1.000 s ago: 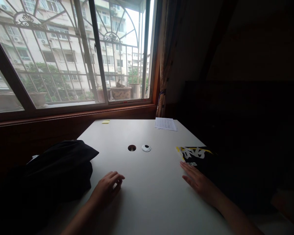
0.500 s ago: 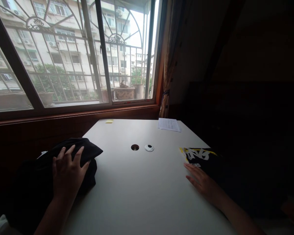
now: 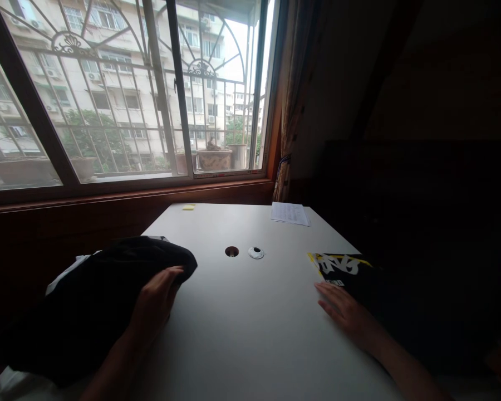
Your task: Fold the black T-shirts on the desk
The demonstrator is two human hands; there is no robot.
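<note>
A bundle of black cloth (image 3: 104, 295) lies on the left part of a white table (image 3: 250, 312). My left hand (image 3: 154, 303) grips the cloth's right edge, fingers curled into the fabric. My right hand (image 3: 344, 312) lies flat on the table with its fingers stretched out, holding nothing. It rests just in front of a black item with a yellow and white print (image 3: 342, 264) at the table's right edge.
A round cable hole (image 3: 231, 251) and its white cap (image 3: 256, 253) sit mid-table. A sheet of paper (image 3: 290, 213) and a yellow sticky note (image 3: 188, 207) lie at the far edge below the barred window (image 3: 129, 94). A curtain (image 3: 290, 100) hangs at the right.
My left hand went from the bare table onto the black cloth, then gripped its right edge; the cloth has shifted rightward toward the table's middle. My right hand has stayed put.
</note>
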